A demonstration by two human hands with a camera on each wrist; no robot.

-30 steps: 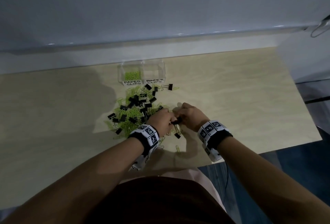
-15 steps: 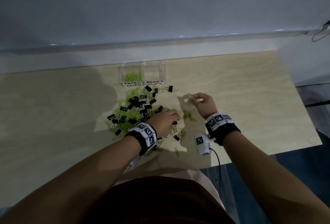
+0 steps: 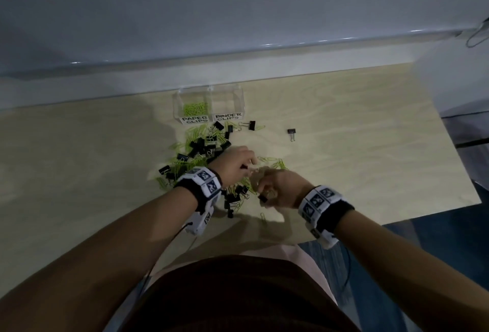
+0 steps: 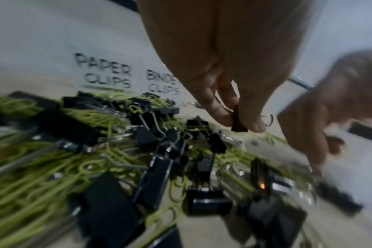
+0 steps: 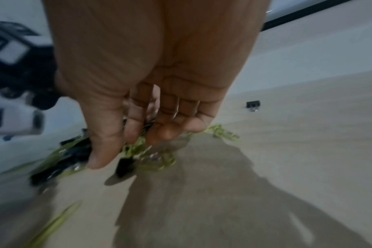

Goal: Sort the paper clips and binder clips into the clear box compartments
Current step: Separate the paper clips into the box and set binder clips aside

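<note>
The clear box [image 3: 239, 99] stands at the back of the table, its left compartment labelled PAPER CLIPS [image 4: 105, 76] and its right one BINDER CLIPS. Green paper clips [image 3: 195, 108] lie in the left compartment. In front of it spreads a mixed pile [image 3: 203, 146] of green paper clips and black binder clips. My left hand [image 3: 244, 166] hovers over the pile's right edge and pinches a black binder clip [image 4: 237, 121] between thumb and finger. My right hand [image 3: 264, 191] is close beside it, fingers curled down. A black binder clip [image 5: 125, 166] hangs just under its fingertips [image 5: 157, 137] among green clips.
One stray black binder clip [image 3: 291, 132] lies alone on the wooden table [image 3: 370, 146], to the right of the box. A single paper clip [image 3: 262, 216] lies near the front edge. A wall runs behind the box; the table ends at the right.
My right hand swung out to the right, then came back to the pile beside the left hand. A stray binder clip now lies right of the box. The left hand stayed over the pile.
</note>
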